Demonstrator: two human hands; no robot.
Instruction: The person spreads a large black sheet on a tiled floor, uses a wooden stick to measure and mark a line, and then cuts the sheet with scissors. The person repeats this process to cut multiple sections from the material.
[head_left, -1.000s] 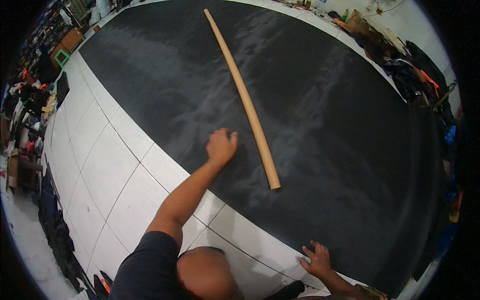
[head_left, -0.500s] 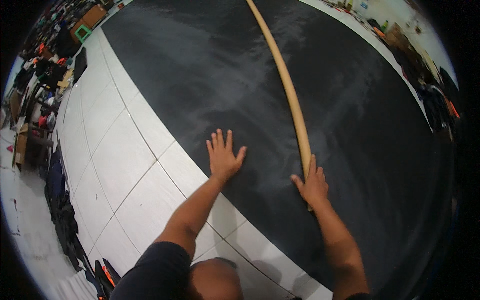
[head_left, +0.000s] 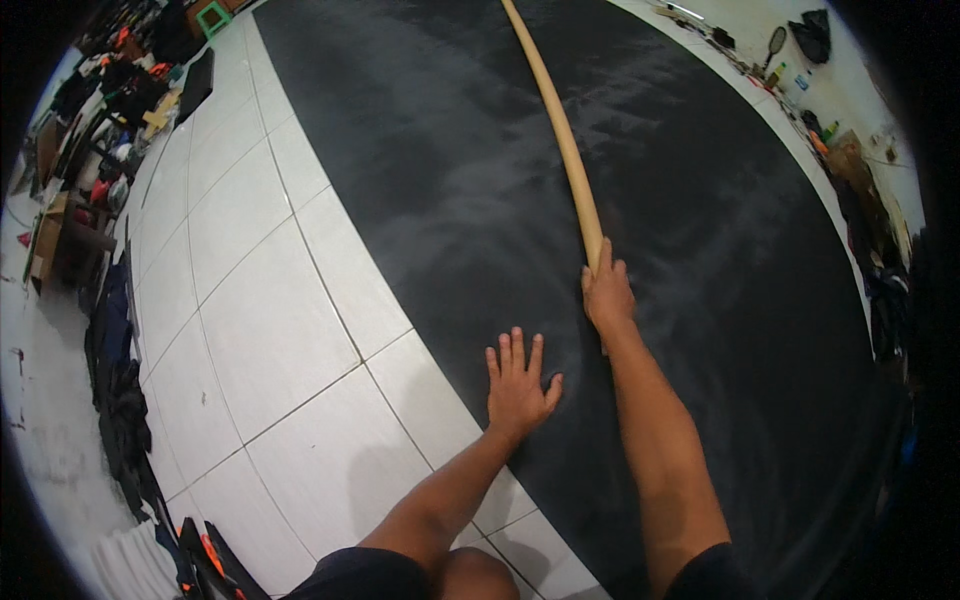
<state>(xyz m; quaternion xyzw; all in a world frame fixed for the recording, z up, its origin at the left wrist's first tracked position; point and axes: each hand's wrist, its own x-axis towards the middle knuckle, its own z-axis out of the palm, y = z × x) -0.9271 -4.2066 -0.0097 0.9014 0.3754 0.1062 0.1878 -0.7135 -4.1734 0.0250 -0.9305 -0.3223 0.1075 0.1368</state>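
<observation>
A large black sheet (head_left: 440,230), smooth like fabric, lies flat across the floor. Along it stretches a long tan tube (head_left: 562,140), reaching away to the top edge of the view. My right hand (head_left: 608,295) is wrapped over the tube's near end, its thumb on the left side and one finger laid along the length. The palm hides much of that end. To the left of it and nearer to me, my left hand (head_left: 520,392) rests flat on the sheet near its left edge, fingers spread, holding nothing.
White floor tiles (head_left: 270,310) border the sheet on the left. A cluttered heap (head_left: 130,95) of dark and orange items lines the far left, with a green stool (head_left: 212,18) beyond. Along the right wall stand bottles, a racket (head_left: 776,42) and a black bag (head_left: 810,35).
My right hand has moved farther away, and its thumb has come in from beside the tube against it. My left hand, still flat, has shifted toward me and right. The view has shifted too.
</observation>
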